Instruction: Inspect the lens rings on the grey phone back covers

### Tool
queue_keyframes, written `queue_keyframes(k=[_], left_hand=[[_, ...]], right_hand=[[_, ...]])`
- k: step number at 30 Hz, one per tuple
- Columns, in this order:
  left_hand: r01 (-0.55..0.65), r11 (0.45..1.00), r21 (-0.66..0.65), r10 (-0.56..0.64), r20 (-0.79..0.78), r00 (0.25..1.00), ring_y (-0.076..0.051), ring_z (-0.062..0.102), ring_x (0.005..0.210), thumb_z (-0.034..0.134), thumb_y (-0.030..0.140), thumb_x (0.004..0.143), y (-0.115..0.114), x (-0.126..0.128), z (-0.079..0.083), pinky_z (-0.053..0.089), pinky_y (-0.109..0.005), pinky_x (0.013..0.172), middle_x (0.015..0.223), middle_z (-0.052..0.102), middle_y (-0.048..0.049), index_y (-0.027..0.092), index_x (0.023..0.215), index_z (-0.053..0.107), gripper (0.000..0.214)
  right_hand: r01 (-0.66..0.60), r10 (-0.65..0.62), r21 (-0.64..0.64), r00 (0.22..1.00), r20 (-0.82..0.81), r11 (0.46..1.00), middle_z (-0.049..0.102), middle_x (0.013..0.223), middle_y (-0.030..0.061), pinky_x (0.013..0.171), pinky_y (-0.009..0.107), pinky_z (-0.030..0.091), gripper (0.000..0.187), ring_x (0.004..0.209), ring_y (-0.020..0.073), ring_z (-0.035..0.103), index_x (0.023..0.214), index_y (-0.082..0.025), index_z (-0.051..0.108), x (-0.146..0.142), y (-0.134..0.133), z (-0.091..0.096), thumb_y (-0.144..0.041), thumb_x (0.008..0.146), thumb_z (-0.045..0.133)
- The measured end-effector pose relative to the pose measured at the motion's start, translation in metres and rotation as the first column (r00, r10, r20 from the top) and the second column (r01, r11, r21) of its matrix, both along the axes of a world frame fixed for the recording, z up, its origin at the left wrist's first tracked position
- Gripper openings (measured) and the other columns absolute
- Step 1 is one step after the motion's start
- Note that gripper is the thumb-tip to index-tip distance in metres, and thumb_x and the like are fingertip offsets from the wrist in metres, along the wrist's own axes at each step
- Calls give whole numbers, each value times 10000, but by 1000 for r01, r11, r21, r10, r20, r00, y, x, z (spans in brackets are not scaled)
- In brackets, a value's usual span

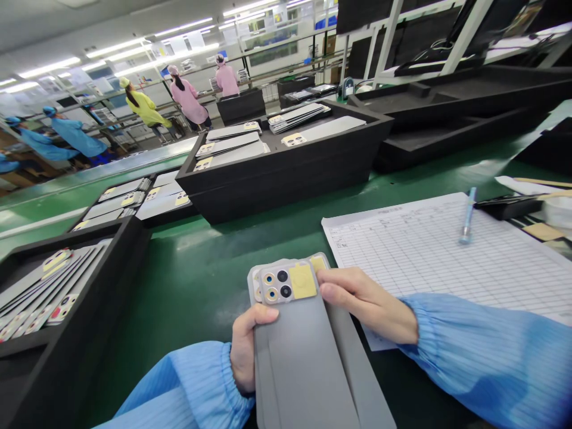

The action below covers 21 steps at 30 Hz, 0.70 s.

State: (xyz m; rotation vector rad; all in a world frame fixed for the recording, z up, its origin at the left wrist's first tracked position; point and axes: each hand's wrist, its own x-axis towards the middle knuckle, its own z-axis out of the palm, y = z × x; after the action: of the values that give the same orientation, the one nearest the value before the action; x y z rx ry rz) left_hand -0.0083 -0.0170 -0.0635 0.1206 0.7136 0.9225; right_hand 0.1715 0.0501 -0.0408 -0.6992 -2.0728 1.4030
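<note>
A small stack of grey phone back covers [299, 357] is held upright, slightly tilted, in front of me. The front cover has a camera plate with several lens rings [277, 285] and a yellow sticker [302, 280] beside them. My left hand [250, 339] grips the stack's left edge, thumb lying on the front cover just under the lenses. At the upper right corner, my right hand [361, 298] pinches a rear cover [357, 363], which is fanned out to the right. Its fingertips partly hide that cover's yellow sticker. Both sleeves are blue.
Black trays with phone covers stand on the green table [201, 268]: one at left [134, 250], one at the back [290, 173]. A printed form [402, 244] with a pen [468, 217] lies right. More black trays [447, 131] sit back right. Several people work far off.
</note>
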Motion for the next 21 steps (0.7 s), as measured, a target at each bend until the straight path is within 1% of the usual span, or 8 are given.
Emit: queue_keyframes(k=[3,5,8,11,14,17,19,21], left_hand=[[20,1000,1,-20,-128,992,-233,637,729,539,176,619,0,3,4,464,-363,725,850,689,-147,58,968,624,378],[8,999,47,2,-204,979,-238,636,705,563,145,610,0,5,7,470,-377,704,823,691,-145,62,985,614,387],[-5,999,54,17,-225,974,-241,632,695,590,164,606,-1,8,10,474,-384,695,801,692,-142,65,935,632,346],[-24,1000,4,24,-224,974,-244,629,699,595,194,618,0,8,10,476,-378,687,783,691,-142,63,842,656,267],[-41,999,-25,35,-218,975,-246,626,739,592,200,624,1,7,8,471,-387,721,830,689,-127,86,857,657,267],[24,1000,-19,-28,-206,978,-221,617,722,567,235,642,1,6,7,475,-353,706,833,681,-122,77,911,648,323],[80,996,43,-69,-202,977,-195,604,698,558,248,645,1,4,7,479,-312,668,863,666,-123,62,929,642,350],[105,988,112,-80,-213,974,-181,593,682,556,245,643,1,3,6,481,-294,637,896,652,-119,57,935,638,356]], right_hand=[[57,-58,6,998,28,998,626,798,15,650,228,429,195,745,152,571,822,-147,604,-1,-3,2,-328,791,539],[117,-118,20,991,69,993,647,769,4,604,211,434,182,698,142,581,816,-150,628,-2,-5,3,-309,728,616],[179,-180,22,978,108,984,655,729,-1,568,213,436,162,658,140,582,776,-151,646,-2,-6,4,-303,722,622],[239,-235,-88,971,51,967,667,854,10,631,233,473,188,763,166,608,877,-178,640,1,-3,4,-307,744,607],[342,-371,-248,925,-82,906,649,966,25,662,260,513,234,854,199,613,955,-211,611,7,2,7,-317,746,611],[468,-543,-337,821,-178,817,655,893,34,542,270,533,219,737,208,638,931,-223,592,14,9,13,-327,740,614],[525,-596,-315,776,-204,791,645,869,25,501,268,529,216,701,203,635,934,-240,566,18,13,16,-327,741,610],[565,-606,-225,767,-212,794,629,897,13,550,272,535,237,762,206,624,961,-255,535,20,16,17,-318,744,606]])
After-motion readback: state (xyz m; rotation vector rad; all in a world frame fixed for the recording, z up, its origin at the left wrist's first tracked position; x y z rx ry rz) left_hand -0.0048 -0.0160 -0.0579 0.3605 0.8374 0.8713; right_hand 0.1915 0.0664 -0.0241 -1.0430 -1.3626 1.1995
